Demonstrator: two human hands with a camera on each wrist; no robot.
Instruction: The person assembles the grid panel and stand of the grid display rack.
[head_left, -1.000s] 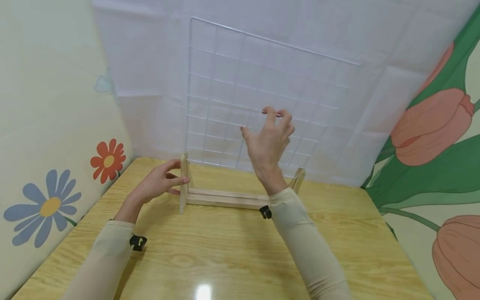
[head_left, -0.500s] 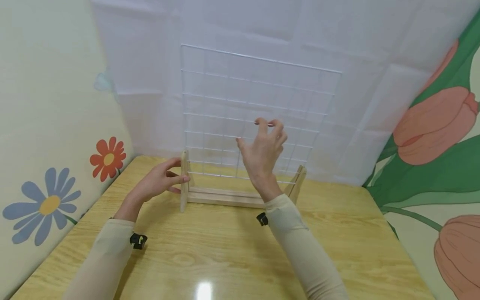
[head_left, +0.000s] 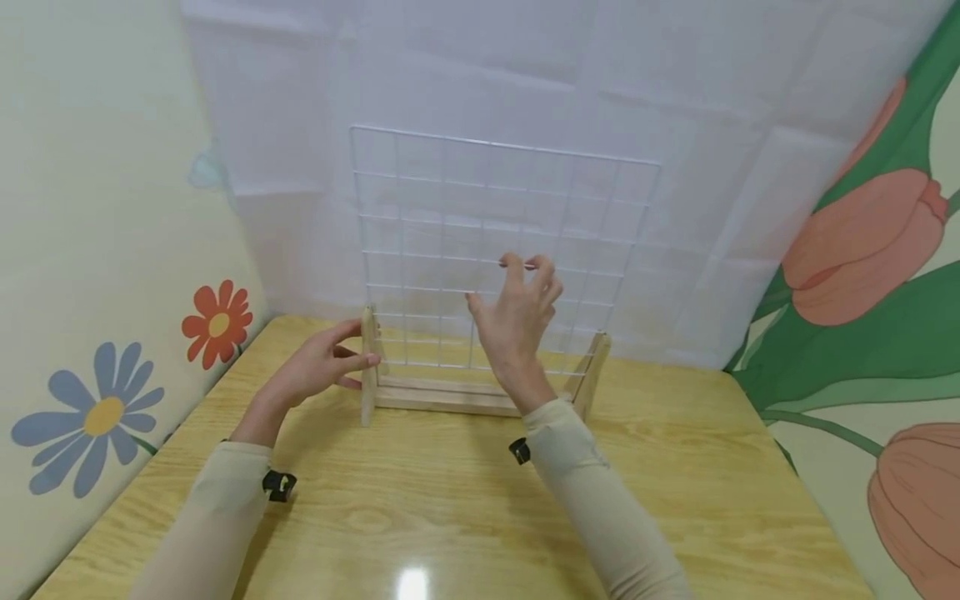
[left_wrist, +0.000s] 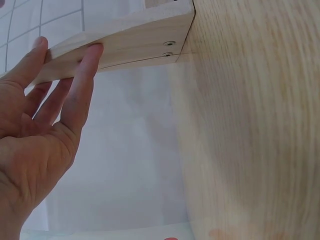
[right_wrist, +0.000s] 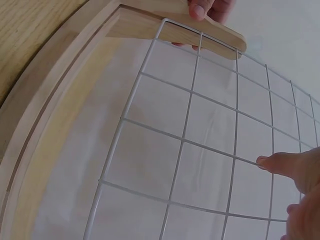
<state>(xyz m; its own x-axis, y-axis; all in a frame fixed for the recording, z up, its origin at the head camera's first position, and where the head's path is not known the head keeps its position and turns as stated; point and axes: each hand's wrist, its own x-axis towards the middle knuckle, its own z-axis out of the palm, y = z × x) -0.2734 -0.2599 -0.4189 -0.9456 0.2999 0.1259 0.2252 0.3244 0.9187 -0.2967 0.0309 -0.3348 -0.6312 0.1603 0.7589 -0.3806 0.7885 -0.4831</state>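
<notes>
A white wire grid panel (head_left: 487,143) stands nearly upright in the head view, held by my right hand (head_left: 517,321), whose curled fingertips and thumb grip its wires. A pale wooden stand (head_left: 442,400) is on the table below it, with an upright at each end. My left hand (head_left: 318,367) pinches the left upright of that stand between thumb and fingers. In the right wrist view, the lower wire of the grid (right_wrist: 142,74) lies between the uprights, apart from the grooved base rail (right_wrist: 42,90). Two screw heads (left_wrist: 170,44) show on the upright in the left wrist view.
The wood-grain table (head_left: 420,500) meets a wall hung with creased white cloth (head_left: 480,50) close behind the stand. Painted flowers cover the side walls, with a red flower (head_left: 217,325) on the left and tulips (head_left: 862,242) on the right.
My right hand has lowered the wire grid and brought it slightly left, down between the stand's uprights. The left hand has kept its hold on the left upright.
</notes>
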